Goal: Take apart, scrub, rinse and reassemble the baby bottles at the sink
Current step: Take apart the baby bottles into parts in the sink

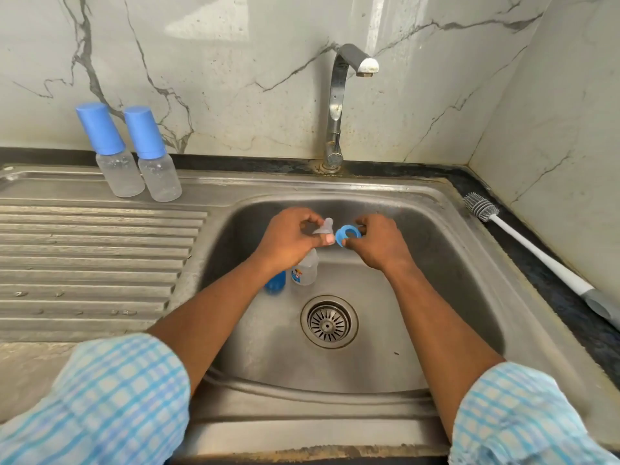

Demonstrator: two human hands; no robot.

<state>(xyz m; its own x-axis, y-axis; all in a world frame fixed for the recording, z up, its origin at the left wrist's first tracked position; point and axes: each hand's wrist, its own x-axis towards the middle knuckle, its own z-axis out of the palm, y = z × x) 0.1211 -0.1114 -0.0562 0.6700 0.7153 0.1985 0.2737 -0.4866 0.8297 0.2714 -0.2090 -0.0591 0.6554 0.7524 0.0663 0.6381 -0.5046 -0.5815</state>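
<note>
Head view: pinching a soft clear silicone teat (pixel 324 226) in the left hand (pixel 288 237), a stiff blue plastic screw ring (pixel 348 235) in the right hand (pixel 380 245), just apart above the steel sink (pixel 436 196). Probably light, slippery wet; best gripped by flange and ribbed rim. Counting three bottles: one clear uncapped bottle (pixel 306 271) in the basin, two blue-capped bottles (pixel 115 156) on the drainboard (pixel 84 256).

Grey-veined marble walls (pixel 235 78) meet in a corner on my right. A dark counter strip (pixel 251 160) runs along their foot.
</note>
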